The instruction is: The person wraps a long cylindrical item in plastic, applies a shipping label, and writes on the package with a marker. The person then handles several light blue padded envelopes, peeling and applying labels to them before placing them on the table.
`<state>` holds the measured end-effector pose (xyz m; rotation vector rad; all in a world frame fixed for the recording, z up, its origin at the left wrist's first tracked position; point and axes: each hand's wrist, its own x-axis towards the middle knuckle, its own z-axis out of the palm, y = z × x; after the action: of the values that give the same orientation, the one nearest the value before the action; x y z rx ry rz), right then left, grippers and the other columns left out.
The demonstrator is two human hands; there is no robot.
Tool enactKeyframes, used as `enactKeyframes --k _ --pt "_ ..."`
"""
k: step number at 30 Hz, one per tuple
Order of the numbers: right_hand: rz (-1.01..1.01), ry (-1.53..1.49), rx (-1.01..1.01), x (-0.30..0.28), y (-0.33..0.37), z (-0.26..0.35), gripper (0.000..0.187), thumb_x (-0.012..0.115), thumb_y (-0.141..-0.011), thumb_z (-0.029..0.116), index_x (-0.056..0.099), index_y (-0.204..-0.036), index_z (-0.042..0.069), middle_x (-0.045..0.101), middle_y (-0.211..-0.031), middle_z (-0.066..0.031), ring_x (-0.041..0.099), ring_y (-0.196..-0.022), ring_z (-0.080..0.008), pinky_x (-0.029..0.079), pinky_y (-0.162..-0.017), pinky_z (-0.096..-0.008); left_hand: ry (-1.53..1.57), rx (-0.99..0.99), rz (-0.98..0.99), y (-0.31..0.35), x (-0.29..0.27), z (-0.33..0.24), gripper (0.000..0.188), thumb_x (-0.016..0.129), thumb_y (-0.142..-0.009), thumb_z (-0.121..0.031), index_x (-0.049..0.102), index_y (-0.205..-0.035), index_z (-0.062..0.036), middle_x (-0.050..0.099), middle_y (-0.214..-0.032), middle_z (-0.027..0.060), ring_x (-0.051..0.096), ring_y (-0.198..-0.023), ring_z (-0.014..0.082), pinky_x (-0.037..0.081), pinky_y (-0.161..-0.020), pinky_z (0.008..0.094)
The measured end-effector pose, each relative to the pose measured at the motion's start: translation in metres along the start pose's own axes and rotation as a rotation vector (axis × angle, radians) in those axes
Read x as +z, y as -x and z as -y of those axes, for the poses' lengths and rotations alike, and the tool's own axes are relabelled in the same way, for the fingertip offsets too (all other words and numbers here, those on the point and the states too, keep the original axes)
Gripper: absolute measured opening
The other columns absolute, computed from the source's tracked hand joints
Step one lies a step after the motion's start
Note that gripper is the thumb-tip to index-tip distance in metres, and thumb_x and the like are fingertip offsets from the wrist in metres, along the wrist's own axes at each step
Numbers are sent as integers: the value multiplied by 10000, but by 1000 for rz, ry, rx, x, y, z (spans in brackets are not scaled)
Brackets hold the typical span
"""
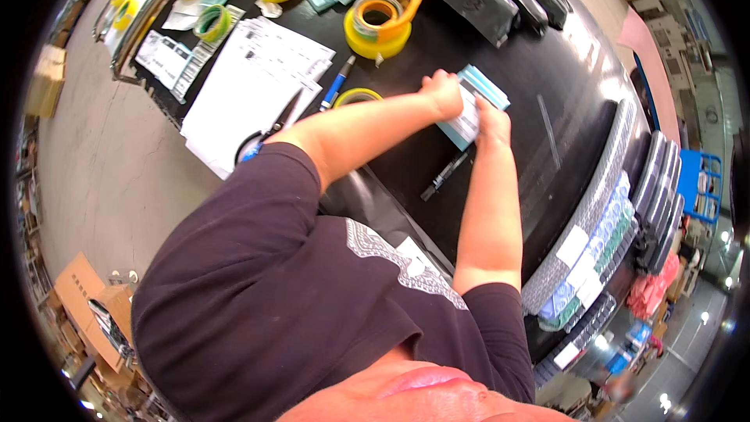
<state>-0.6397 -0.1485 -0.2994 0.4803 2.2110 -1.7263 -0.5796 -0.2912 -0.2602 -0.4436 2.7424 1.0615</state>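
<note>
Evidently, the left hand (445,95) and right hand (493,121), both curled, grip opposite edges of a pale-blue-and-white paper stack (467,119), though individual fingers are hard to make out. Rightward, the glossy black desk (519,180) stretches toward grey patterned rolls (582,207); grey floor (101,172) lies left.

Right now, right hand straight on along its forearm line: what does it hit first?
The stack of light-blue sheets, which the right hand already touches. Beyond that, the line seems to run toward the long black-wrapped package, though hand height is unclear.
</note>
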Motion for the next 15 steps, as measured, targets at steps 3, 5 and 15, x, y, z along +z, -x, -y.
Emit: enactKeyframes --k 3,5,15 --pt "138 -352 247 -17 22 18 308 679 -829 93 618 -1096 -47 684 -1020 -159 692 -868 -300 570 -784 -429 155 -113 -50 12 -1 -10 422 666 -788 -209 594 -1151 -8 593 -1201 243 588 -1105 423 491 -947 460" --pt "121 -282 275 -25 26 18 330 669 -828 91 597 -1121 -46 681 -1029 -159 688 -893 -305 566 -813 -439 344 -149 49 24 -16 -18 478 681 -776 -174 569 -1208 -2 583 -1237 239 571 -1158 391 490 -955 435" --pt "406 -501 159 -42 54 25 298 557 -957 91 544 -1240 0 643 -1163 -167 655 -1029 -332 547 -902 -506 55 318 84 85 -89 14 546 655 -839 -277 560 -1299 3 613 -1239 222 591 -1156 341 465 -1002 389"
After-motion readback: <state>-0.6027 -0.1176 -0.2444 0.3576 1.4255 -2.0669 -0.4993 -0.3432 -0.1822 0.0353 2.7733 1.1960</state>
